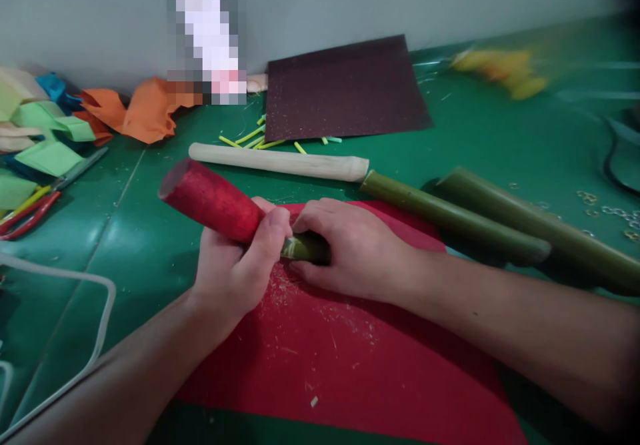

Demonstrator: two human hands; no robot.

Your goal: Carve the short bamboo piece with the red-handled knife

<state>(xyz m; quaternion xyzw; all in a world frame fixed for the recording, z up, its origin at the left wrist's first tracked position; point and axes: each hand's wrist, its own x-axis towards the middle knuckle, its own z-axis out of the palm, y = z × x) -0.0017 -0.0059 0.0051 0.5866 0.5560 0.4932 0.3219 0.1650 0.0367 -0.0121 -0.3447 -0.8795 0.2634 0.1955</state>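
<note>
The left hand wraps round a red cylinder, whose long axis slants from its broad end, up and left of that hand, down toward the right hand. The right hand, back upward, grasps a green bamboo piece between thumb and fingers. Fingers hide whether the two pieces join. Beneath both hands spreads a red sheet; beyond them lies a pale stick; farther right, a yellow item is blurred.

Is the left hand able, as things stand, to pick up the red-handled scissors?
Probably not straight away: the left hand is wrapped around the red cylinder. The way across the green table to the red-handled scissors looks free, though.
</note>
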